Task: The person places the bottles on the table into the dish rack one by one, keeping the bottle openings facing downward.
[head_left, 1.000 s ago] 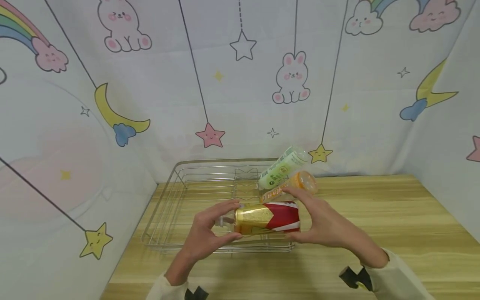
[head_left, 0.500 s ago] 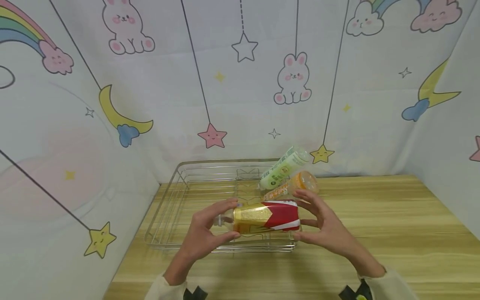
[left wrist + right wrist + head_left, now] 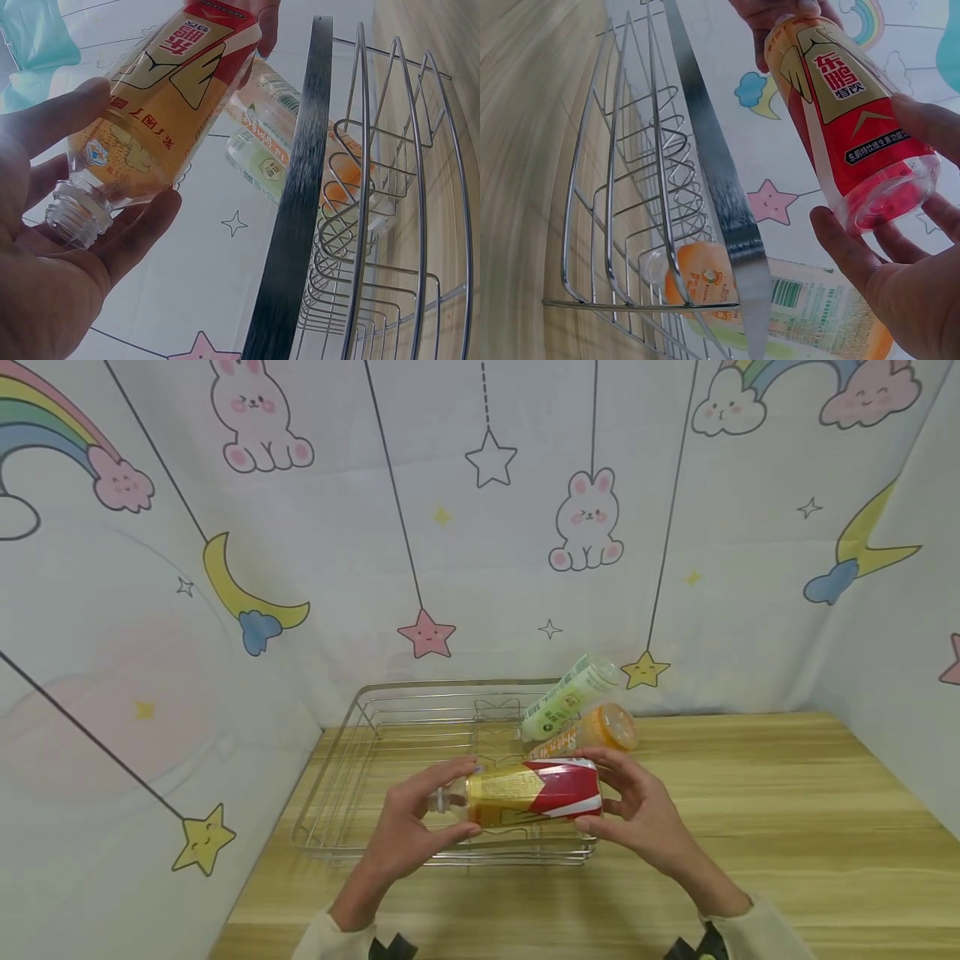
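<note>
A clear plastic drink bottle (image 3: 534,792) with a gold and red label lies level in the air, over the front part of a wire basket (image 3: 465,682). My left hand (image 3: 408,814) holds its neck end between thumb and fingers. The bare screw neck (image 3: 79,217) has no cap, as the left wrist view shows. At the other end, my right hand (image 3: 648,818) holds the bottle around its base (image 3: 889,191), thumb on one side and fingers on the other.
Two more bottles lean over the basket's right side: one with a green label (image 3: 558,702), one with an orange label (image 3: 611,727). The basket stands on a wood-grain table (image 3: 750,793). A white cloth printed with cartoons (image 3: 495,543) hangs behind.
My right hand's fingers first loosened and spread away at the bottle's base, then came back in around it. The left hand and the bottle have stayed nearly in place.
</note>
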{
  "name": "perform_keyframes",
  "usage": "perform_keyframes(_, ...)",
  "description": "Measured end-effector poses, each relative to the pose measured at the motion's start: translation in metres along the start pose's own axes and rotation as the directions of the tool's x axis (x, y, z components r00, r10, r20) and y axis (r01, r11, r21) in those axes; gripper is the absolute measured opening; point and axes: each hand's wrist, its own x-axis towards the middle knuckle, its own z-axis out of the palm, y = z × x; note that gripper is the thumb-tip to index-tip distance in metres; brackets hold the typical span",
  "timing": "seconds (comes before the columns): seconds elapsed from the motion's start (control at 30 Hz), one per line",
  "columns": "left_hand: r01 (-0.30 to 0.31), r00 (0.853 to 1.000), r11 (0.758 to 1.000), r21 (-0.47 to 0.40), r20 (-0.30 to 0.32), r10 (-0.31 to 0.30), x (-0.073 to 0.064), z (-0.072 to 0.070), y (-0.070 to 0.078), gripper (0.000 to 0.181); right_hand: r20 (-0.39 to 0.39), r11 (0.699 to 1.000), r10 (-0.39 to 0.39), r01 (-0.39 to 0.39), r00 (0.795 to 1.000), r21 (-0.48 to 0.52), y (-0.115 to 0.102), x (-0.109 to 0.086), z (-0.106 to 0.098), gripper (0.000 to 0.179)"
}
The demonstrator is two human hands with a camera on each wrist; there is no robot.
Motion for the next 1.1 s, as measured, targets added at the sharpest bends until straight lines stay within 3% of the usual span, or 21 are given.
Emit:
perform_keyframes(0.23,0.003,1.000,1.000,0.021,0.010,-0.003,0.000,-0.001,-0.001,0.070,0.000,0.999,-0.026,0.026,1.000,-0.022,-0.004,0.002,-0.003,0.064)
perform_keyframes(0.43,0.099,0.993,0.986,0.133,0.052,-0.107,-0.004,-0.008,-0.003,0.088,-0.016,0.998,-0.008,0.007,1.000,-0.063,-0.007,0.001,-0.008,0.065)
perform_keyframes(0.57,0.131,0.987,0.970,0.206,0.066,-0.147,-0.008,-0.019,-0.005,0.097,-0.033,0.996,-0.004,0.001,0.999,-0.093,-0.010,0.000,-0.015,0.065)
perform_keyframes(0.83,0.160,0.986,0.942,0.295,-0.008,-0.165,-0.020,-0.044,-0.012,0.100,-0.062,0.990,-0.011,0.002,0.998,-0.138,-0.017,0.000,-0.031,0.066)
perform_keyframes(1.1,0.278,0.960,0.874,0.398,-0.100,-0.261,-0.035,-0.074,-0.017,0.101,-0.080,0.981,0.033,-0.048,0.996,-0.190,-0.029,0.000,-0.046,0.066)
